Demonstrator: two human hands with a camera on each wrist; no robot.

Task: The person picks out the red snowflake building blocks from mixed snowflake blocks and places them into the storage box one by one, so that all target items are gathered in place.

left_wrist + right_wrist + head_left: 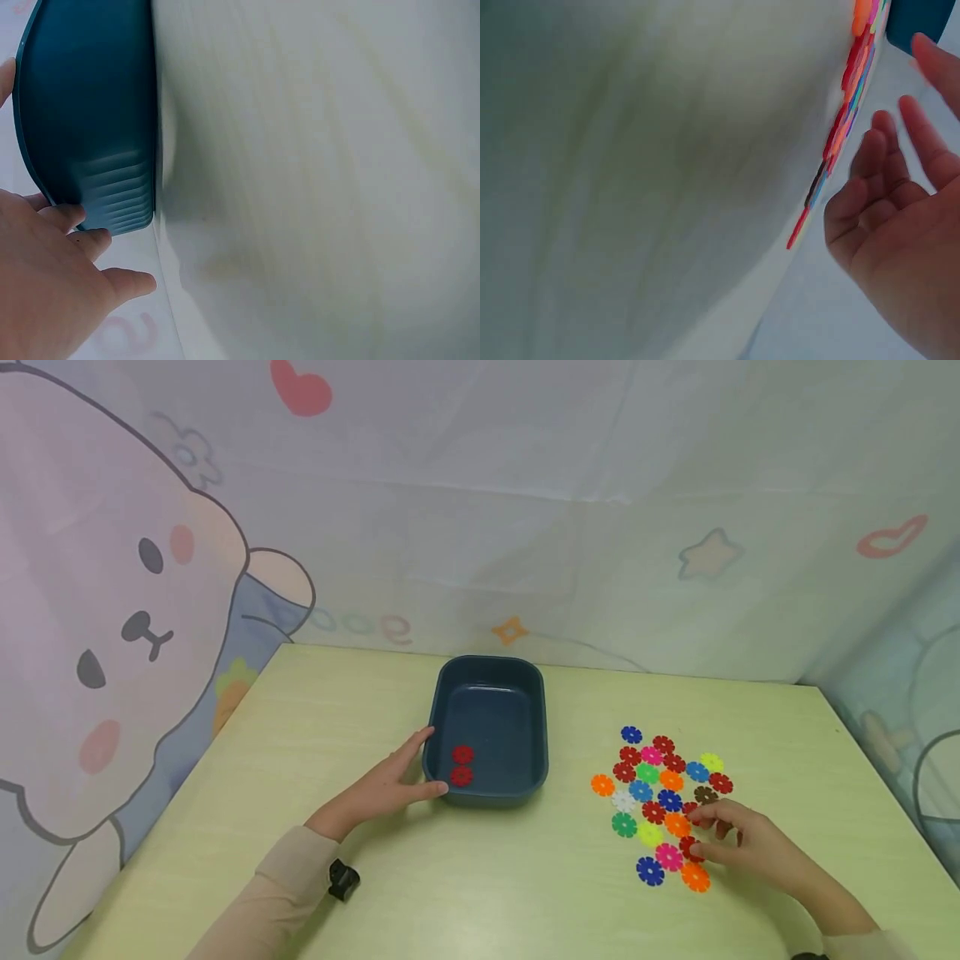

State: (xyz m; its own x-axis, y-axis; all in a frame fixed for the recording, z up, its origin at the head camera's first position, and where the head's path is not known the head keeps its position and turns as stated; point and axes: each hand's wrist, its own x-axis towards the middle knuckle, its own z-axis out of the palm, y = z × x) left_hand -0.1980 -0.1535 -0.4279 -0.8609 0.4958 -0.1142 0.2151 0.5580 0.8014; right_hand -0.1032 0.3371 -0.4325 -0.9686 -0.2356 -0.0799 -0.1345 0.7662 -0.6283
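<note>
A dark blue rectangular plastic bin [497,727] stands upright on the table, with two red snowflake discs [462,775] lying inside its near left corner. My left hand [381,792] rests against the bin's near left corner, fingers along the left side and thumb at the front rim. In the left wrist view, spread fingertips touch the bin's wall [90,97]. To the right lies a loose cluster of notched discs in many colours. Over its right edge hovers my right hand [753,845], thumb and forefinger apart above a red disc [690,848] that they partly cover.
Flat discs, such as a blue one [650,871], an orange one [602,785] and a white one [623,801], lie side by side on the pale table [480,893]. A printed cloth [480,543] hangs behind the table's far edge.
</note>
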